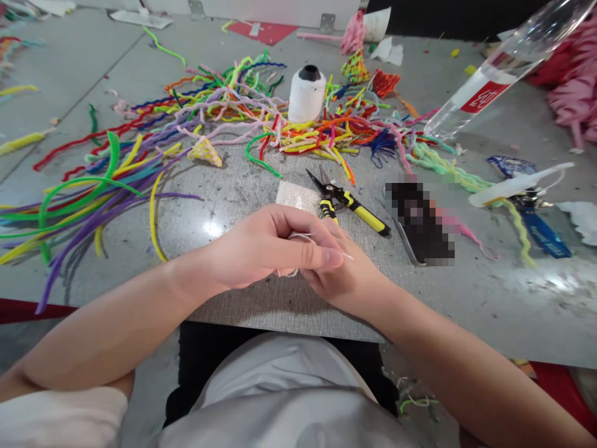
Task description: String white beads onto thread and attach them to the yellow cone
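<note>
Near the table's front edge, my left hand (289, 246) is closed, its thumb pressed against the index finger. A thin white thread (347, 256) sticks out past the thumb tip, and a loop of it shows inside the curled fingers. Behind and to the right, my right hand (347, 267) meets the left one; its fingers are hidden. Something small and whitish (292, 272) shows under the left palm, too covered to name. Just beyond my hands lie a pale, grainy-looking packet (293, 195) and cutting pliers (357, 208) with yellow and black handles, jaws apart.
A cone of white thread (306, 96) stands among a heap of coloured pipe cleaners (224, 112). More long strips (93, 193) spread at left. To the right are a phone (420, 230), a tilted clear bottle (494, 84) and a blue lanyard (543, 230).
</note>
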Available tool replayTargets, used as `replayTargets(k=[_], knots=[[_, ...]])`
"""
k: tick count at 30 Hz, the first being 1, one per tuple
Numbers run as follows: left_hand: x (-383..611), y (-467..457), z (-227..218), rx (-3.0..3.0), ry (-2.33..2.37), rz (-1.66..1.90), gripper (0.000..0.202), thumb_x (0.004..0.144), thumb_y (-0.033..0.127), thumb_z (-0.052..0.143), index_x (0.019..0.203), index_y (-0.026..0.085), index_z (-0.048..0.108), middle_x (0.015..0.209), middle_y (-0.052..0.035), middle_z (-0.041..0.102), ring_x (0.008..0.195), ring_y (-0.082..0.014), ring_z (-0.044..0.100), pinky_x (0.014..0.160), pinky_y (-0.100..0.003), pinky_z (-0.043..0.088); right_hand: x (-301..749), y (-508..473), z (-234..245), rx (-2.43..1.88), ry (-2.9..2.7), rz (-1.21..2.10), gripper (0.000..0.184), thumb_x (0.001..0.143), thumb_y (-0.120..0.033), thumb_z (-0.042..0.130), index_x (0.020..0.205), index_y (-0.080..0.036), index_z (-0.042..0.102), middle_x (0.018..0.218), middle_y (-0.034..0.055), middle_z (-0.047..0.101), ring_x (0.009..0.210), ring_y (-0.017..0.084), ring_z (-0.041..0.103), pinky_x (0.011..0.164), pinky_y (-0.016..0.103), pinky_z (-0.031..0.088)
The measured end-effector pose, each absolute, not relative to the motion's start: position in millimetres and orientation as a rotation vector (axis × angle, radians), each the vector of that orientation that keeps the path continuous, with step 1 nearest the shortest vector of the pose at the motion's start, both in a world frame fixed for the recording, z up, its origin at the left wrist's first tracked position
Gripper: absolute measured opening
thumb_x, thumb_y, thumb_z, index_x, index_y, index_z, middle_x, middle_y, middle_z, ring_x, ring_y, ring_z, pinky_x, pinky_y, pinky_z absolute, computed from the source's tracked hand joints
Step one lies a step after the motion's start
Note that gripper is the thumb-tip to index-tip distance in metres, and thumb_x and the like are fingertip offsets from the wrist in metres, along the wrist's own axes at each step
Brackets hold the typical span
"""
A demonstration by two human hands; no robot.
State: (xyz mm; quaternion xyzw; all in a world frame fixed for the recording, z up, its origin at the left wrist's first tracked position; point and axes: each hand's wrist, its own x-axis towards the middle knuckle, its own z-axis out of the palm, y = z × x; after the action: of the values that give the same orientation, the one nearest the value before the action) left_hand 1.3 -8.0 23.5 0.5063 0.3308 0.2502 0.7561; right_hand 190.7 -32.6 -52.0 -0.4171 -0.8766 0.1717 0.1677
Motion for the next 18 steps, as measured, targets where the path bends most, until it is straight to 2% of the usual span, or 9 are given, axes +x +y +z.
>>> replayTargets(k=[6, 10, 14, 18], knots=[[2.7, -7.1, 23.4, 1.093, 0.718, 0.553, 0.024, 0.070, 0.027, 0.099, 0.072, 0.017, 0.078, 0.050, 0.0074, 0.054, 0.046, -0.0034, 0.035, 0.042, -0.019, 0.022, 184.2, -32.9, -55.4, -1.199, -2.504, 0.488, 0.026, 0.108, -0.017, 0.051, 0.113, -0.023, 0.076, 0.117, 0.0104, 0.074, 0.111, 0.031, 0.056, 0.093, 0.047, 0.051], [1.0, -7.5, 23.7, 1.089, 0.721, 0.549, 0.021, 0.072, 0.024, 0.097, 0.072, 0.016, 0.077, 0.050, 0.0070, 0.054, 0.046, -0.0030, 0.035, 0.043, -0.018, 0.023, 189.9, -33.4, -52.5, -1.085, -2.470, 0.406, 0.021, 0.106, -0.016, 0.052, 0.109, -0.020, 0.072, 0.115, 0.0133, 0.074, 0.107, 0.031, 0.057, 0.088, 0.048, 0.054], [-0.1, -9.5, 25.6, 1.095, 0.769, 0.603, 0.013, 0.075, 0.018, 0.091, 0.074, 0.018, 0.078, 0.048, 0.0086, 0.048, 0.047, -0.0036, 0.036, 0.044, -0.018, 0.025, 205.3, -30.7, -39.2, -0.809, -2.257, 0.325, 0.013, 0.102, -0.011, 0.055, 0.105, -0.022, 0.064, 0.113, 0.0127, 0.074, 0.104, 0.027, 0.063, 0.087, 0.045, 0.057], [1.5, -10.5, 27.0, 1.093, 0.821, 0.656, 0.011, 0.076, 0.015, 0.088, 0.072, 0.018, 0.077, 0.050, 0.0084, 0.046, 0.048, -0.0036, 0.036, 0.045, -0.018, 0.025, 214.6, -26.3, -29.9, -0.820, -2.099, 0.366, 0.013, 0.100, -0.009, 0.064, 0.102, -0.022, 0.063, 0.107, 0.0111, 0.076, 0.099, 0.023, 0.071, 0.088, 0.041, 0.060]])
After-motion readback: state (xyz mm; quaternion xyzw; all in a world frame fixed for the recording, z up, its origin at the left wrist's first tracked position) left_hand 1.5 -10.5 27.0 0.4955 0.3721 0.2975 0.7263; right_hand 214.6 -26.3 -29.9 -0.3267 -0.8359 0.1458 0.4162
